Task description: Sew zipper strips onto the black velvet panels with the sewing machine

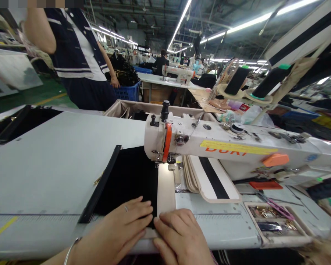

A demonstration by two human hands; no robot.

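Note:
My left hand (121,228) lies flat with fingers stretched out on a black fabric panel (129,176) at the near table edge. My right hand (180,233) rests beside it, fingers curled down onto a cream fabric strip (166,191) that joins the black panel. Both pieces run up under the needle area of a white sewing machine (223,147). A black zipper strip (100,184) lies along the left side of the black panel.
A stack of cream panels with a black stripe (212,180) lies under the machine arm. A tray of small metal parts (276,221) sits at the right. A person in a dark vest (77,55) stands behind the white table (44,165). Thread cones (237,81) stand at the back right.

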